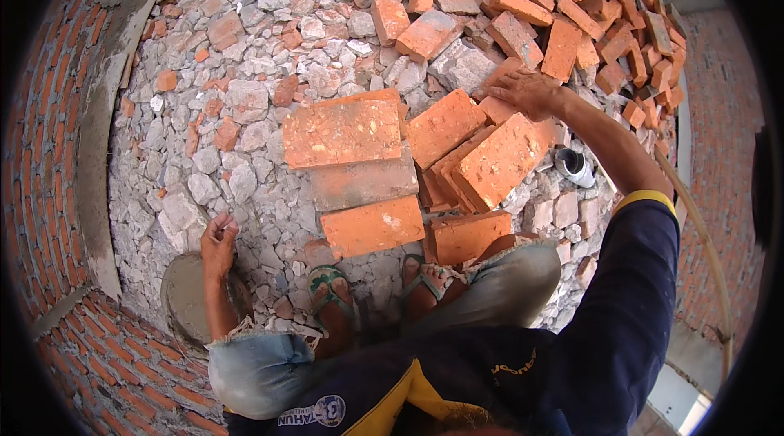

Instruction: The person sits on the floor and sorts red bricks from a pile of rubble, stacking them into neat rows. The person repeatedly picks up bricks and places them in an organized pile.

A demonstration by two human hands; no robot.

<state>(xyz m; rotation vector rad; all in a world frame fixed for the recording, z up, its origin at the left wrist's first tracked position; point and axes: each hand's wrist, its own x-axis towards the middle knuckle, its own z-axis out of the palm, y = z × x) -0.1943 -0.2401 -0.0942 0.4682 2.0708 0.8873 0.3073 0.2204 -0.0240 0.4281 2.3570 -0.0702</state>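
Grey rubble ground, orange bricks scattered and piled, white pipe piece

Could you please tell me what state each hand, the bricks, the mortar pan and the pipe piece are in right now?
Right hand: open, palm down on a brick in the heap.
Left hand: closed, empty as far as shows, above the mortar pan.
Mortar pan: holds grey mortar.
Brick heap: loose, unstacked.
Pipe piece: lying in rubble, open end showing.

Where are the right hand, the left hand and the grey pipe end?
right hand [527, 91]: head view, back of the hand, resting on a brick.
left hand [218, 238]: head view, knuckles, above the mortar pan.
grey pipe end [571, 164]: head view, open rim, among rubble.
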